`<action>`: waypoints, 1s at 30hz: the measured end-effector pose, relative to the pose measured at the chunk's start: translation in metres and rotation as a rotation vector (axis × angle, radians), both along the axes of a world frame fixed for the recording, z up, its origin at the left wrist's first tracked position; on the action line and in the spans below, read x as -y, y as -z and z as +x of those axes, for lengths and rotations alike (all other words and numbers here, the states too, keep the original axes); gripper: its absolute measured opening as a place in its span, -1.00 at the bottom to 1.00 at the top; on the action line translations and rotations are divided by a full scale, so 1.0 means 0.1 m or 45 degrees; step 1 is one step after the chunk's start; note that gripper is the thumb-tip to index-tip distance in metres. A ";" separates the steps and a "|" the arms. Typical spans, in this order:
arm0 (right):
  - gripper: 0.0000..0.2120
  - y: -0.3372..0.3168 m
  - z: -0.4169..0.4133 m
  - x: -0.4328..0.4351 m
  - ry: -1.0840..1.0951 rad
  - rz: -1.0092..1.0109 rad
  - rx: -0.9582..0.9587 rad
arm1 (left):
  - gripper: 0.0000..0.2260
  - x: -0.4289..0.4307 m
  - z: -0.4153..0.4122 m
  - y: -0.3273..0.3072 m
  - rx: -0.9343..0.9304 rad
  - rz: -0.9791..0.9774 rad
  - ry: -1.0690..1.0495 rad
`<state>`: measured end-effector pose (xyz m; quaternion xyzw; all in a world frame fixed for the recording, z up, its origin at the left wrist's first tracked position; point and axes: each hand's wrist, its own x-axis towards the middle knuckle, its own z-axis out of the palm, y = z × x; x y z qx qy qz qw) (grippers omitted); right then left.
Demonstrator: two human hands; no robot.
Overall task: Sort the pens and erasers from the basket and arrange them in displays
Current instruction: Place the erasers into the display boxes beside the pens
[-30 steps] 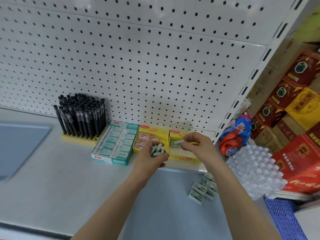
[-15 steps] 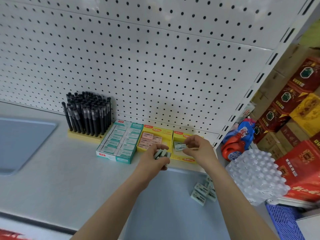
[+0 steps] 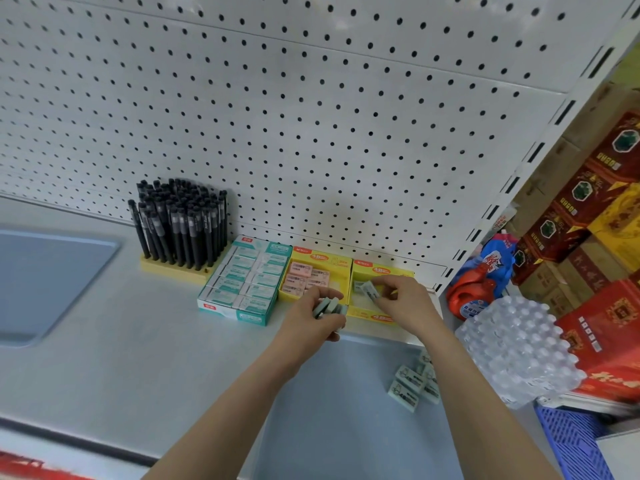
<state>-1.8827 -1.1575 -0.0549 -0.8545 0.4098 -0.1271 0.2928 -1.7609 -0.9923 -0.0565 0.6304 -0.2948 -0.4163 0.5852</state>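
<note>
My left hand (image 3: 313,315) grips a small stack of pale green erasers (image 3: 329,306) in front of the yellow display boxes. My right hand (image 3: 403,301) pinches one pale green eraser (image 3: 369,289) over the right yellow box (image 3: 381,270), tilted just above its opening. The middle yellow box (image 3: 320,256) holds pink erasers (image 3: 304,277). A teal box (image 3: 244,284) of white erasers stands to its left. Black pens (image 3: 181,225) stand upright in a yellow holder (image 3: 173,268) at the far left. Several loose green erasers (image 3: 414,384) lie on the shelf below my right forearm.
A white pegboard (image 3: 311,116) backs the shelf. To the right stand a pack of water bottles (image 3: 516,344), a red and blue detergent bottle (image 3: 478,282) and red cartons (image 3: 606,209). A blue crate (image 3: 571,441) sits at the lower right. A blue-grey mat (image 3: 45,282) lies at the left.
My right hand has brought its single eraser lower and closer to the right yellow box's opening. My left hand has kept its stack and shifted slightly toward the boxes.
</note>
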 end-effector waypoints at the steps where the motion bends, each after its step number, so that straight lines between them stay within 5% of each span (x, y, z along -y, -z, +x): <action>1: -0.82 -0.01 -0.01 0.02 0.003 -0.032 -0.091 | -0.72 0.00 0.00 0.00 0.003 -0.001 0.001; 4: -0.89 -0.04 -0.02 0.06 -0.023 -0.108 -0.311 | -0.73 0.01 0.00 0.02 0.007 -0.006 -0.001; 22: -0.81 0.01 0.23 0.02 -0.101 -0.095 -0.313 | -0.73 0.03 -0.07 0.02 0.031 -0.041 0.000; 27: -0.77 -0.05 0.21 0.03 -0.067 -0.049 -0.245 | -0.73 0.00 -0.07 0.01 0.022 -0.051 0.010; 30: -0.78 -0.13 0.11 0.06 -0.006 0.137 0.027 | -0.72 -0.01 -0.05 0.01 0.021 -0.049 -0.004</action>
